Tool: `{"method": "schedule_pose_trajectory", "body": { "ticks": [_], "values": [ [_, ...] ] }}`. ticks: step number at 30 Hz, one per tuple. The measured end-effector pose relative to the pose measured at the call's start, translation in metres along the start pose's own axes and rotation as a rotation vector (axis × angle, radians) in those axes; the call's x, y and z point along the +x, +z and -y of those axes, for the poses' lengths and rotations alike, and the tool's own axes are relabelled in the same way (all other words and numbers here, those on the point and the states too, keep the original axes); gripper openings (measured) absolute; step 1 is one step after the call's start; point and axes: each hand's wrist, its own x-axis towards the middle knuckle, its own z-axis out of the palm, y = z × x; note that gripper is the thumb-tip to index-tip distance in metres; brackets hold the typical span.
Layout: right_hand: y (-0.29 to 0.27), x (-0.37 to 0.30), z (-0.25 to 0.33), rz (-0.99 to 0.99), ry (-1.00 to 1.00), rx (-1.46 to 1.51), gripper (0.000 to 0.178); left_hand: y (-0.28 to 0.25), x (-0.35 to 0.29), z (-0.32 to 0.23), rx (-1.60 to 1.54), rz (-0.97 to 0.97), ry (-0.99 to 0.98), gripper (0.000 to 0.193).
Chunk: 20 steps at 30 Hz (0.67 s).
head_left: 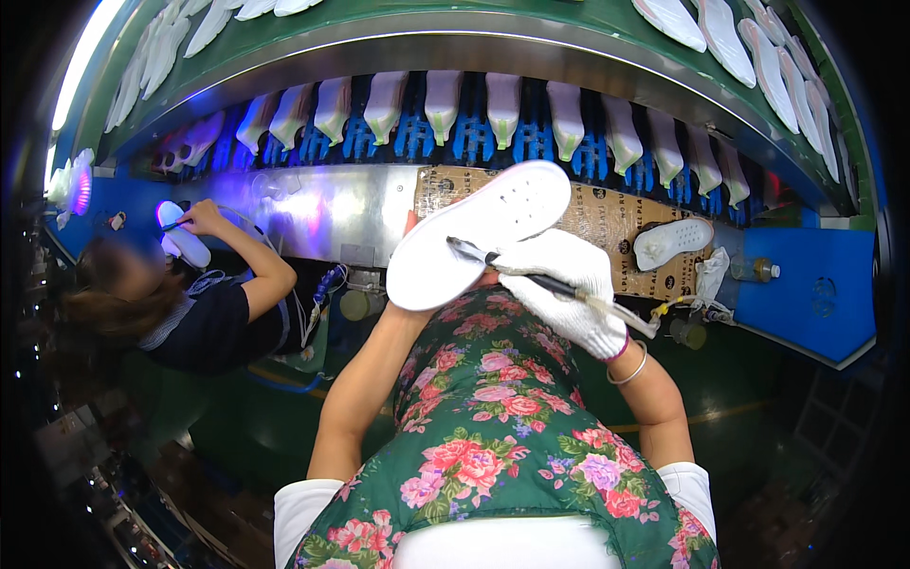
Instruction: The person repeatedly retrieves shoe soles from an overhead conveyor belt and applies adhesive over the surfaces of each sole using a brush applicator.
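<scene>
A white shoe sole (pixel 444 242) with small holes toward one end is tilted in front of my chest. My left hand (pixel 487 279) grips it from behind, mostly hidden by the sole. In a white knit glove, my right hand (pixel 561 270) is closed around a dark-handled brush (pixel 542 282). The bristle tip lies over the sole's flat face, seemingly touching it. A pale tube runs from the brush's rear end below the glove. Another white sole-shaped piece (pixel 690 241) rests on the printed brown cardboard (pixel 607 220) to the right.
Several pale shoe parts (pixel 443 104) stand on blue racks along the back. Above, a green belt (pixel 531 21) carries white soles. Left, a co-worker (pixel 204 294) holds a white sole and a brush. On the right are a small bottle (pixel 755 270) and a blue panel (pixel 806 294).
</scene>
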Motion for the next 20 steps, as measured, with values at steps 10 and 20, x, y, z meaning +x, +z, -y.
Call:
{"method": "schedule_pose_trajectory", "body": {
  "ticks": [10, 20],
  "values": [
    [-0.014, 0.007, 0.025, -0.21, -0.052, -0.102, 0.02, 0.013, 0.026, 0.044, 0.141, 0.162, 0.105, 0.105],
    [-0.015, 0.029, 0.036, -0.312, -0.25, -0.322, 0.025, 0.038, 0.043, 0.077, 0.363, -0.191, 0.258, 0.095]
  ]
}}
